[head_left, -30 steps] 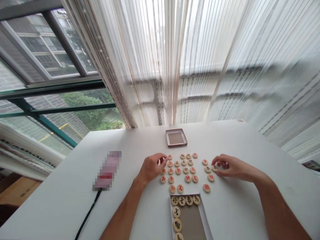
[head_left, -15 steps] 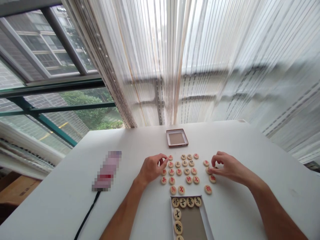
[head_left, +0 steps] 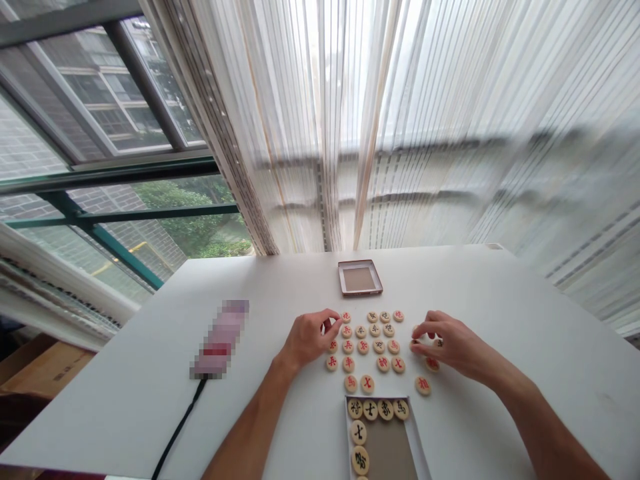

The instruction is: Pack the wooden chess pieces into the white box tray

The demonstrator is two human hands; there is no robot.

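Several round wooden chess discs (head_left: 371, 339) with red or black characters lie in rows on the white table (head_left: 280, 293). My left hand (head_left: 309, 339) rests at the left end of the rows, its fingers curled and pinching a red-marked disc. My right hand (head_left: 447, 343) is at the right end, fingers bent down over a few discs (head_left: 431, 364) and pinching one. An open box (head_left: 413, 440) at the near edge holds several black-marked discs (head_left: 377, 409) along its top and left sides.
A small square box lid (head_left: 360, 277) lies beyond the discs. A blurred pink object (head_left: 220, 339) with a black cable (head_left: 177, 430) lies at the left. Striped sheer curtains (head_left: 400, 120) hang behind the table, with a window (head_left: 100, 133) on the left.
My right hand has slid left over the discs at the right end and now covers them. My left hand has hardly moved. The camera shifted slightly.
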